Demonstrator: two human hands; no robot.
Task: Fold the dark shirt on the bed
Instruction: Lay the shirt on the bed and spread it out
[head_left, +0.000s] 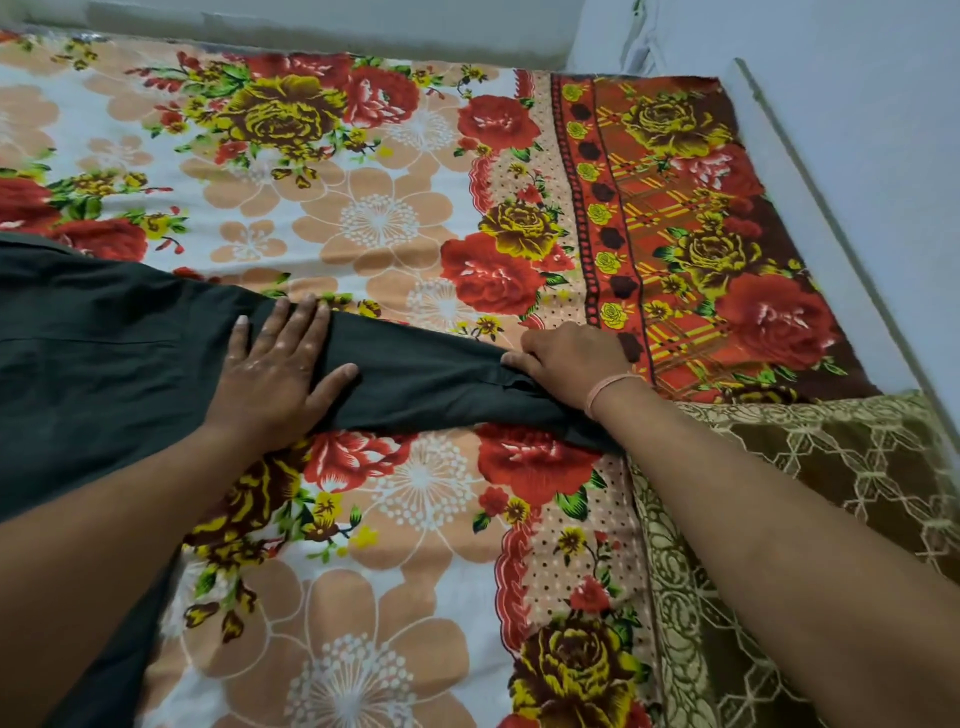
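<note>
The dark shirt (104, 353) lies spread on the left side of the bed (374, 218), its body running off the left edge of view. One long sleeve (426, 384) stretches to the right across the flowered sheet. My left hand (275, 374) lies flat, fingers spread, on the sleeve near the shoulder. My right hand (566, 364) grips the cuff end of the sleeve with curled fingers; a pale thread band circles that wrist. The cuff itself is partly hidden under my right hand and forearm.
A brown patterned blanket (831, 493) lies at the bed's right near corner. A pale wall and ledge (810, 171) run along the bed's right side, and another wall closes off the far side.
</note>
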